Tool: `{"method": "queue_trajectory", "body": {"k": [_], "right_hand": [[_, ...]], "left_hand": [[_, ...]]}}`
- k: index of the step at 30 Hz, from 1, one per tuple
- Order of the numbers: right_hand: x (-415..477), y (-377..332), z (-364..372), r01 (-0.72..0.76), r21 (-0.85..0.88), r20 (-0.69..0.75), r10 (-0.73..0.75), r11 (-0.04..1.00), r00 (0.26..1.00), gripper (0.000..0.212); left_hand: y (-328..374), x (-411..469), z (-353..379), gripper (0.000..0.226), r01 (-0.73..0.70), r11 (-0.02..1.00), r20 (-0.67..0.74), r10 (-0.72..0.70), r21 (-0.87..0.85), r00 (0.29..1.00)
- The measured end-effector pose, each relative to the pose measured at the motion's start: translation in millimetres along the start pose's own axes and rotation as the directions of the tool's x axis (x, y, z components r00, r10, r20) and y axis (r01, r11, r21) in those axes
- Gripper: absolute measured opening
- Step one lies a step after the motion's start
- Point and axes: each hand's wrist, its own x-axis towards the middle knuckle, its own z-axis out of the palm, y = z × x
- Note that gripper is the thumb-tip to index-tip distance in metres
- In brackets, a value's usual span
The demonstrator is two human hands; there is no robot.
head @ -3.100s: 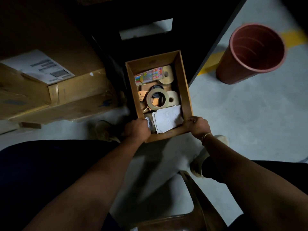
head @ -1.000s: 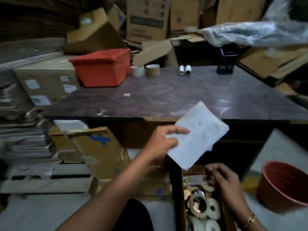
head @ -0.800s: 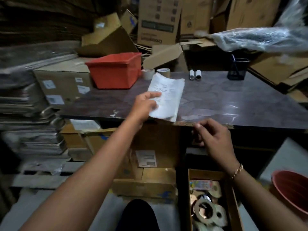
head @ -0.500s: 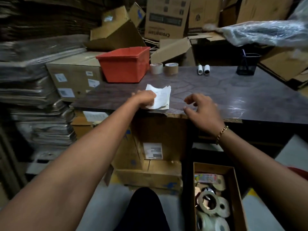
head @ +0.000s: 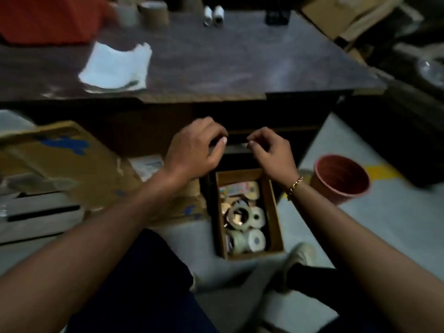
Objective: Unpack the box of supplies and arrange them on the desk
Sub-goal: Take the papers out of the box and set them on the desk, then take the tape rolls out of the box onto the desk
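Note:
A small open cardboard box (head: 273, 210) stands on the floor below the desk's front edge, holding several tape rolls (head: 247, 224) and a colourful packet (head: 234, 189). The white folded papers (head: 115, 66) lie on the dark desk (head: 228, 63) at its left front. My left hand (head: 194, 150) and my right hand (head: 271, 152) hover side by side just above the box's far end, fingers curled and apart, with nothing in them. A gold bracelet sits on my right wrist.
A red bin (head: 48, 18), two tape rolls (head: 141, 12), two small white rolls (head: 213, 13) and a dark pen holder (head: 277, 16) stand along the desk's back. A large cardboard box (head: 60, 159) lies at the left and a terracotta pot (head: 341, 179) stands at the right.
My left hand let go of the papers, which now lie on the desk. Both hands came down off the desk edge to just above the box. The view tilted downward.

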Motion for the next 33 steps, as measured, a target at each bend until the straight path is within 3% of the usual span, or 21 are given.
{"method": "queue_trajectory", "body": {"k": [4,6,9,11,14,16,22,25,28,31,33], "right_hand": [[-26,96,13,-0.269,-0.035,0.122,0.271,0.962,0.955,0.008],[-41,141,23,-0.389,-0.057,0.168,0.393,0.920,0.904,0.009],[-67,199,41,-0.567,-0.107,0.241,0.575,0.816,0.782,0.010],[-85,235,54,-0.668,-0.156,0.276,0.682,0.727,0.678,0.006],[-110,279,76,-0.749,-0.275,0.349,0.788,0.603,0.507,0.023],[-123,294,88,-0.773,-0.279,0.368,0.807,0.570,0.462,0.027],[-150,314,115,-0.756,-0.279,0.434,0.780,0.592,0.450,0.033],[-158,323,121,-0.741,-0.275,0.439,0.766,0.612,0.470,0.037],[-161,328,130,-0.723,-0.278,0.433,0.754,0.632,0.493,0.042],[-159,322,139,-0.628,-0.344,0.518,0.699,0.698,0.494,0.057],[-153,309,147,-0.462,-0.397,0.602,0.606,0.793,0.521,0.079]], "left_hand": [[2,-42,102,0.019,0.211,0.973,0.301,-0.176,-0.089,0.937],[-7,-65,148,0.021,0.335,0.941,0.429,-0.285,-0.043,0.857],[-18,-97,204,0.030,0.462,0.885,0.600,-0.341,-0.053,0.724],[-24,-118,241,0.043,0.424,0.905,0.653,-0.307,-0.025,0.693],[-28,-140,289,0.050,0.313,0.945,0.726,-0.283,0.097,0.627],[-28,-150,319,0.059,0.232,0.960,0.789,-0.262,0.155,0.556],[-31,-172,391,0.094,0.028,0.957,0.852,-0.272,0.290,0.447],[-34,-178,407,0.105,0.004,0.947,0.823,-0.282,0.322,0.494],[-41,-177,413,0.099,0.027,0.946,0.782,-0.282,0.322,0.556],[-55,-163,414,0.103,0.070,0.950,0.801,-0.294,0.304,0.521],[-59,-146,405,0.103,0.125,0.947,0.799,-0.318,0.297,0.511]]}}
